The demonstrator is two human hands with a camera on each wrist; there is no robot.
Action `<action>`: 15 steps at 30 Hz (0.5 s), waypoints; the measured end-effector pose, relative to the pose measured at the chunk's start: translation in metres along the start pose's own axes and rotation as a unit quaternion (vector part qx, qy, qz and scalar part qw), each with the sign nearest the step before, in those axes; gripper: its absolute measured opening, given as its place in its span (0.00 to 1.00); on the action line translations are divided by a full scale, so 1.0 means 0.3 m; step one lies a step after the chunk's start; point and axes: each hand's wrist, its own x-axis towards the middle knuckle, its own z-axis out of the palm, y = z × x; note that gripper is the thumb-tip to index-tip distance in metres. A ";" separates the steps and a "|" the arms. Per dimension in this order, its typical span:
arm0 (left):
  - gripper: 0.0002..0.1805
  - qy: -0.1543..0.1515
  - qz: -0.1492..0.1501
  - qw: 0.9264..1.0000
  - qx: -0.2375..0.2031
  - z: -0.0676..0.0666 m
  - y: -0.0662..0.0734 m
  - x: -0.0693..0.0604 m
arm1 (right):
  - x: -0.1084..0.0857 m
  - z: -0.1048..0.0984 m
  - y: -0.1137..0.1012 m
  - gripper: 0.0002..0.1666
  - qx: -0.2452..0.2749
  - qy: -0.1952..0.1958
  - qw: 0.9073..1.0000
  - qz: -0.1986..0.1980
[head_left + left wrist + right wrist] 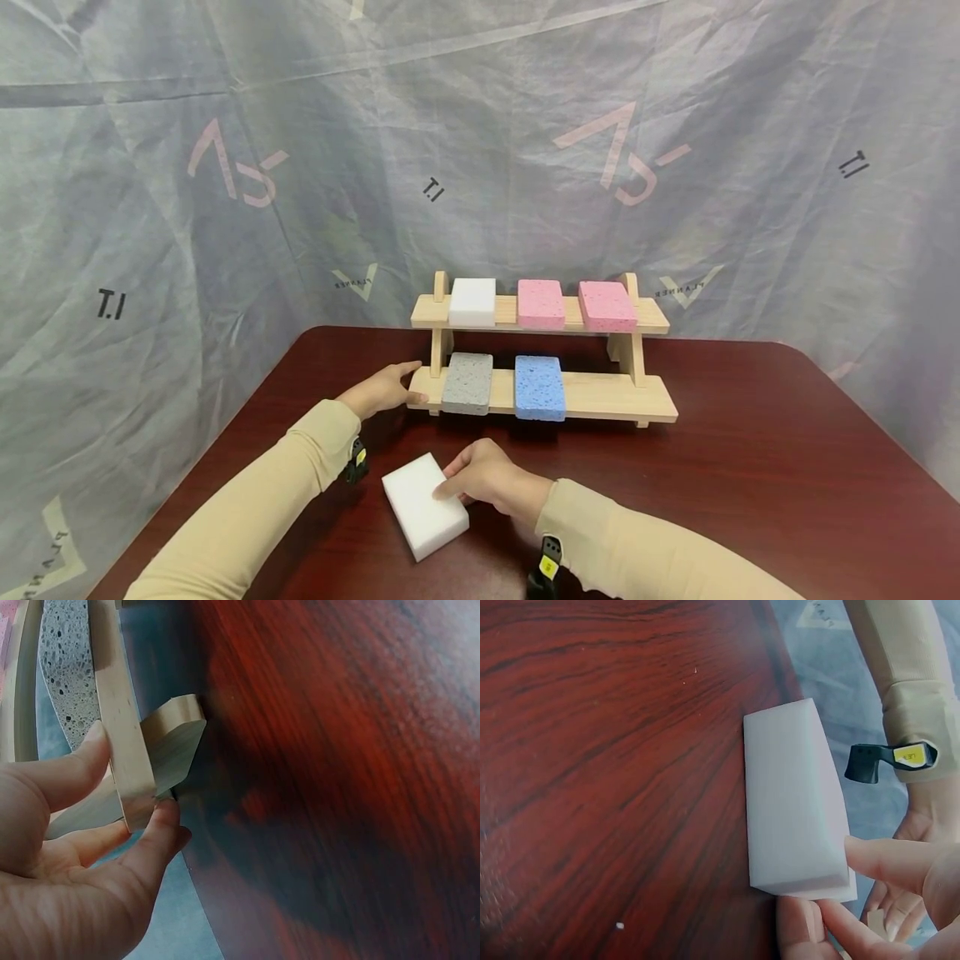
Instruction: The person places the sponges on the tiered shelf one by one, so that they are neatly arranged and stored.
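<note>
My right hand (495,482) pinches a white sponge block (418,507) by its right edge, thumb on the top face and fingers below. In the right wrist view the white block (791,799) appears just over the table. At the left end of the two-tier wooden shelf (607,397), my left hand (381,390) grips the lower board, as the left wrist view also shows with the thumb on one face and fingers on the other. Beside that hand lies a grey sponge (468,383), with a blue sponge (539,388) to its right on the same board.
The upper board carries another white block (472,302) and two pink sponges, one in the middle (541,303) and one at the right (607,305). Under the shelf is a dark red wooden table (720,483). A grey printed cloth (480,125) hangs behind.
</note>
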 end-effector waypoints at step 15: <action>0.39 -0.010 0.013 1.000 -0.009 -0.007 -0.002 -0.005 | -0.005 -0.015 -0.002 0.09 -0.048 0.033 0.998 -0.012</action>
